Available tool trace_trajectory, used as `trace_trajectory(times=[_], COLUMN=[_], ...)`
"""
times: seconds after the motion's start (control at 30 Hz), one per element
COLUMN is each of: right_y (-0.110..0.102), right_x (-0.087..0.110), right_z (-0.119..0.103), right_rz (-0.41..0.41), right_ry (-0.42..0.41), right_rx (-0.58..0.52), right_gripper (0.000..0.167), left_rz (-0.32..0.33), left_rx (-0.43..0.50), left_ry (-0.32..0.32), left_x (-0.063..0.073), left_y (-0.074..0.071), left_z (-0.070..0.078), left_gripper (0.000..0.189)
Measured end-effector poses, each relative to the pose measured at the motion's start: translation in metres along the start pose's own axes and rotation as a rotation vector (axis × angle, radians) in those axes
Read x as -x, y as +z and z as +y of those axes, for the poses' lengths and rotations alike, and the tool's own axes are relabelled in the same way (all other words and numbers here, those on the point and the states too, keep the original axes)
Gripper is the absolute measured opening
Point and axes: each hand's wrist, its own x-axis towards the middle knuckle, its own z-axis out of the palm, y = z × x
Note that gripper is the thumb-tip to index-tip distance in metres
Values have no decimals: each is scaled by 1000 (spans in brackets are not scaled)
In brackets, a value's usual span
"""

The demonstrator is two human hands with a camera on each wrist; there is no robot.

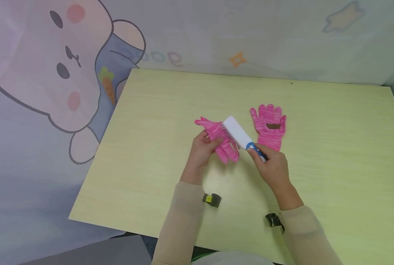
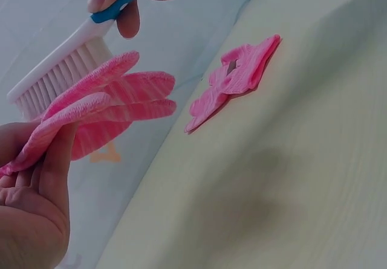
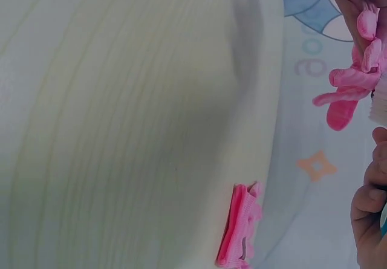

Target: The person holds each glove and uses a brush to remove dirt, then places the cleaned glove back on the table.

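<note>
A pink knitted glove (image 1: 213,129) is pinched between the thumb and fingers of my left hand (image 1: 201,150), raised over the table with its fingers pointing toward the right. My right hand (image 1: 272,162) grips the blue, star-patterned handle of a white brush (image 1: 238,131). In the left wrist view the brush's pale bristles (image 2: 63,75) press against the held glove's surface. A second pink glove (image 1: 270,141) lies flat on the table beyond my right hand, fingers pointing away, with a brown patch (image 1: 273,126) across its palm.
Both hands work above a light yellow wood-grain table (image 1: 144,147). Behind it hangs a pale curtain (image 1: 197,33) printed with a cartoon animal and stars. Dark wrist-worn devices (image 1: 212,200) sit at both sleeves.
</note>
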Motion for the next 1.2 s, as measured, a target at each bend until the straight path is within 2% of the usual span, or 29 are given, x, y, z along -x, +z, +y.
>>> trace_trajectory(times=[0.4,0.57,0.63,0.7,0.77,0.87,1.03,1.2], right_y=[-2,-5,-5,-3,0,3,1,1], right_x=[2,1,2,4,5,5,2,2], right_z=[5,8,8,6,4,1,-1,0], right_rz=[32,65,51,17,-19,-21,17,14], right_ry=[58,93,53,-24,-96,-137,-62,5], right_rx=[29,-24,-76,-97,-84,-21,21,40], right_gripper=[29,25,23,23,29,33,25,25], left_rz=[25,41,46,56,70,73,45,22], left_rx=[19,24,30,49,65,63,4,-1], left_ry=[-10,3,9,9,5,-7,-14,0], left_x=[3,4,3,2,1,2,4,5], left_y=[0,-2,-2,0,2,4,2,0], left_z=[0,3,2,0,-2,-2,-1,-1], left_gripper=[37,34,33,34,34,34,34,35])
